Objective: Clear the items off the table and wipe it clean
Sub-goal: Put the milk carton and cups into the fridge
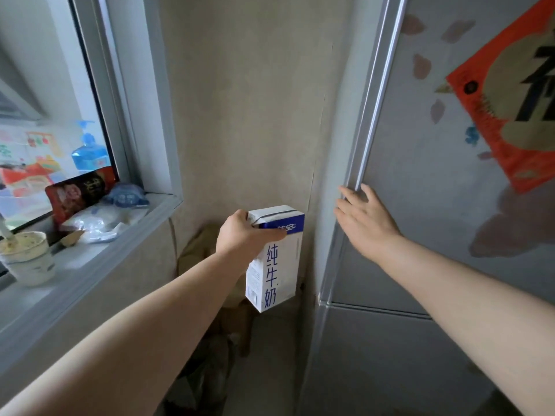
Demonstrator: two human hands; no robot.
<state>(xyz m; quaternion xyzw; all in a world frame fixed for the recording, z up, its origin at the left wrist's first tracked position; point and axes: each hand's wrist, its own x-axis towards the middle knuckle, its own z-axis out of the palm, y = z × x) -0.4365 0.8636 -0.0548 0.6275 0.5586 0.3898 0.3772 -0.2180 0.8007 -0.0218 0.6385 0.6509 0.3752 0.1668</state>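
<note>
Milk carton point(274, 259) hangs upright in the air before the wall, the left hand point(243, 235) grasping its top. Right hand point(365, 222), released, lies flat on the fridge door point(420, 205) edge.

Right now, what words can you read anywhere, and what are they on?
"纯牛奶": blue, down the white and blue milk carton in the left hand's grip.
Carton's blue top band: hidden by fingers.
Red paper poster on the grey fridge door: black character cut off.
Dark red snack bag: blurred.
</note>
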